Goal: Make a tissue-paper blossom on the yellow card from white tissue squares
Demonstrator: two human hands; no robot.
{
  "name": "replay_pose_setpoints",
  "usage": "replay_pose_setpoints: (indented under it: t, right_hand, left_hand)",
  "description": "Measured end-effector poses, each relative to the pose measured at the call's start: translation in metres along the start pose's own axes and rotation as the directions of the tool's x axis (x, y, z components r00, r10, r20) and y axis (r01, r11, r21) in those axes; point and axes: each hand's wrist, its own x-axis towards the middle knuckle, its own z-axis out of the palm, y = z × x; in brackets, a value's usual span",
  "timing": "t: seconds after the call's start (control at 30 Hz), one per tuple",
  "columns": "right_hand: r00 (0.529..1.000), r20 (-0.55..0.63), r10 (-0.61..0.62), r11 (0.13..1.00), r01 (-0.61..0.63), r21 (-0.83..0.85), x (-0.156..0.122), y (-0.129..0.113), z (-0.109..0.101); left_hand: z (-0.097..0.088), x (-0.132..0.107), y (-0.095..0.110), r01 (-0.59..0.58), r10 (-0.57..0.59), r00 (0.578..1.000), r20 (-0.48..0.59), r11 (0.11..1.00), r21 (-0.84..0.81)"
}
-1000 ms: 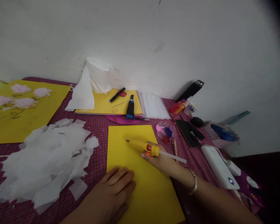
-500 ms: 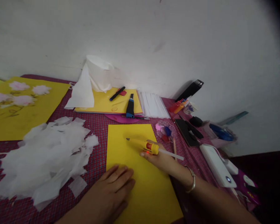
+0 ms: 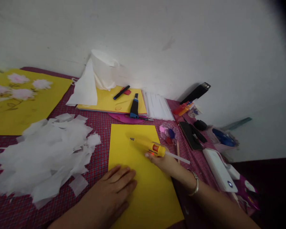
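A plain yellow sheet of paper (image 3: pixel 154 190) lies in front of me. My left hand (image 3: pixel 116 189) rests flat on its left edge, fingers stretched out. A yellow hot glue gun (image 3: pixel 146 145) is held in my right hand (image 3: pixel 163 160) above the sheet, its metal nozzle toward the upper left. A translucent glue stick (image 3: pixel 177 157) pokes out of its back end, and a small red light glows on it. The gun hides most of my right fingers. To the left of the sheet spreads a heap of white tissue paper pieces (image 3: pixel 47 152).
Behind the sheet, a box cutter (image 3: pixel 134 107) and a black pen-like tool (image 3: pixel 121 92) lie on stacked coloured paper (image 3: pixel 105 103). Right of the stack are glue sticks (image 3: pixel 158 106). A paint palette (image 3: pixel 167 133), a phone-like black item (image 3: pixel 189 135) and a white power bank (image 3: pixel 219 170) line the right side.
The camera view has shifted slightly. My right hand still holds the glue gun over the sheet, with little movement. My left hand stays flat on the paper.
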Motion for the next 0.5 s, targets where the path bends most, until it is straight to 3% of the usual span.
replay_pose_setpoints:
  t: [0.27,0.5]
  right_hand:
    - [0.998,0.053,0.046,0.998,-0.044,-0.037,-0.002,-0.003,-0.003]
    - [0.964,0.259,0.058,0.997,-0.044,-0.062,0.007,-0.028,-0.026]
  left_hand:
    - [-0.003,0.004,0.001,-0.013,0.013,1.0,-0.011,1.0,0.006]
    - [-0.005,0.006,0.001,0.013,-0.014,0.999,-0.049,1.0,-0.022]
